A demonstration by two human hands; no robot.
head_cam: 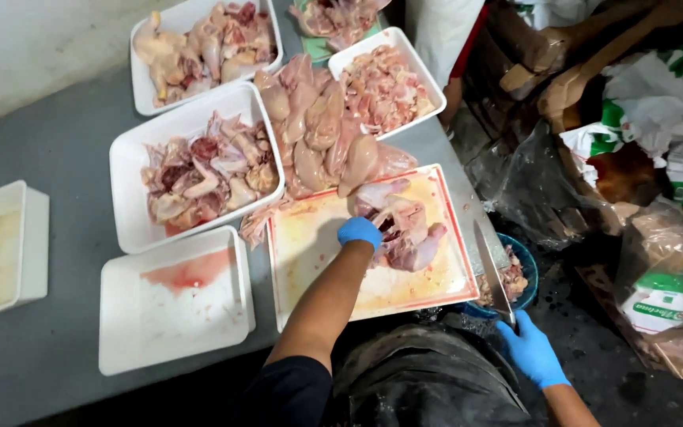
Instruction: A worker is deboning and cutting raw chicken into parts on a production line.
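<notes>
Chicken carcass [405, 233] partly hidden under gripping left hand [360, 232], right hand [533, 350] clutching knife [492, 273], blue bowl [525, 273] half-hidden

We see blue disposable gloves on both hands: left hand [360, 232] mid-frame, right hand [533, 350] lower right. Forearms bare past the glove cuffs. Dark short sleeve at the left upper arm, bottom centre. Dark, worn-looking apron or trousers below, bottom centre.

We are finding open room on the cutting board's [310, 261] near half; chicken pile [318, 134] and trays [175, 300] are crowding its far and left edges.
</notes>
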